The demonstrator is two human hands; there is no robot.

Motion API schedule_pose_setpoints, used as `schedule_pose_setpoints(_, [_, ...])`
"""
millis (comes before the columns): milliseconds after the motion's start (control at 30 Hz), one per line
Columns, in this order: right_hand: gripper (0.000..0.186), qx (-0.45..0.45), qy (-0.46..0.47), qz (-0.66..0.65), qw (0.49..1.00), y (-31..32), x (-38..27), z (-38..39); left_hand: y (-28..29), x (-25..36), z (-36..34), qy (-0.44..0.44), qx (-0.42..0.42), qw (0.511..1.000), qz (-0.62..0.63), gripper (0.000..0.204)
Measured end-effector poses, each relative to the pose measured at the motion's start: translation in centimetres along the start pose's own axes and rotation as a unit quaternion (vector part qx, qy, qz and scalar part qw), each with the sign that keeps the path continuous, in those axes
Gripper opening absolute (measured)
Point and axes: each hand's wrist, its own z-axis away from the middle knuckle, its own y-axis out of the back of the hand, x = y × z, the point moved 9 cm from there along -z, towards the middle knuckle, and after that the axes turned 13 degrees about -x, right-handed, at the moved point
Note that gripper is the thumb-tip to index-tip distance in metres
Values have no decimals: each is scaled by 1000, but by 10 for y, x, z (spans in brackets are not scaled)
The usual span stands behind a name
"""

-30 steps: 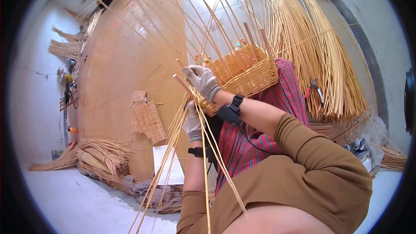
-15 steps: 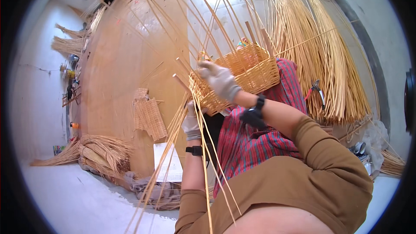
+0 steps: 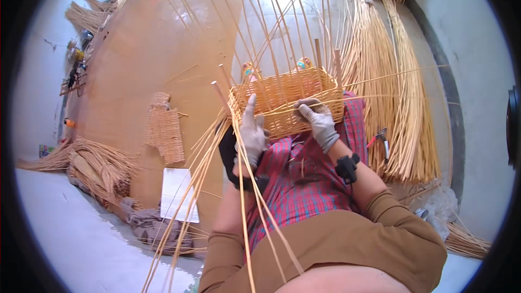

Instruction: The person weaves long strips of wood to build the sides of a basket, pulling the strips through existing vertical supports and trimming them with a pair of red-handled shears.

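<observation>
A rectangular wicker basket point(image 3: 279, 122), partly woven, rests on my lap, with long upright canes and wooden corner sticks rising from it. My gloved left hand point(image 3: 252, 134) lies against its near left side, index finger stretched up and thumb apart. At the near rim my gloved right hand point(image 3: 319, 121) pinches a wicker strand point(image 3: 283, 109) that runs along the front wall. Loose strands point(image 3: 203, 176) hang from the basket's left corner down past my left forearm. My right fingertips are partly hidden behind the strand and rim.
Long cane bundles point(image 3: 410, 125) lie on the right, with red-handled pruning shears point(image 3: 382, 144) on them. A flat woven piece point(image 3: 164, 130) and a white sheet point(image 3: 179, 195) lie on the left. Another cane bundle point(image 3: 103, 171) sits beyond them.
My right hand has moved from the basket's left end to the right along its near rim. My left hand has come up from below the corner onto the near wall. The view has shifted.
</observation>
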Motion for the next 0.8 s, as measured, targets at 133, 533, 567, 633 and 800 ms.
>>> schedule_pose_setpoints(133, [29,44,25,211,976,-53,-36,-38,-17,-46,-32,130,-120,974,143,31])
schedule_pose_setpoints(533, [20,-33,114,89,989,8,-28,-8,-28,-58,-30,147,-68,950,266,32])
schedule_pose_setpoints(567, [19,-20,99,107,989,3,-32,-5,-29,-65,-29,202,-61,946,245,33])
schedule_pose_setpoints(633, [16,15,73,143,987,-8,-45,0,-24,-47,-27,209,-4,967,148,36])
schedule_pose_setpoints(800, [19,-41,92,167,981,-31,-62,6,-14,-49,-22,157,117,978,69,39])
